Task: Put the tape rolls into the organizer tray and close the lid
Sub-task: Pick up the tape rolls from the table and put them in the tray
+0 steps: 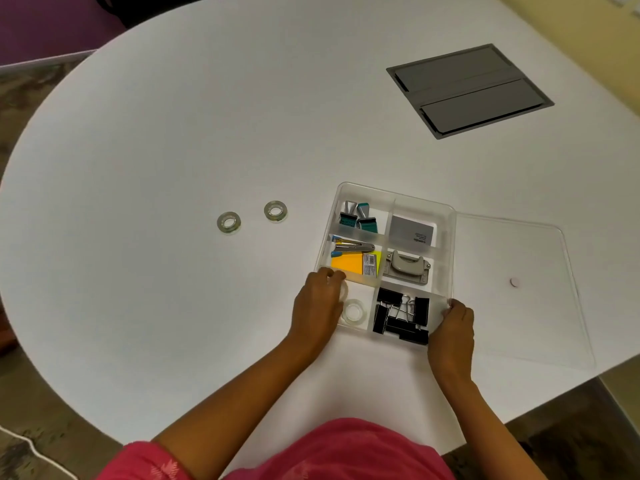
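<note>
The clear organizer tray (pixel 450 216) sits on the white table with its clear lid (pixel 519 289) lying flat to its right. One tape roll (pixel 354 311) lies flat in the tray's near-left compartment. My left hand (pixel 320 299) is over that compartment, fingers curled on a second clear tape roll (pixel 344 292) held on edge. My right hand (pixel 453 325) grips the tray's near-right corner. Two more tape rolls (pixel 229 222) (pixel 275 211) lie flat on the table to the left of the tray.
Other tray compartments hold black binder clips (pixel 401 317), a grey hole punch (pixel 407 266), yellow sticky notes (pixel 349 263), a stapler (pixel 353 248), teal clips (pixel 358 218) and a card box (pixel 410 230). A grey cable hatch (pixel 469 90) is set into the table far right.
</note>
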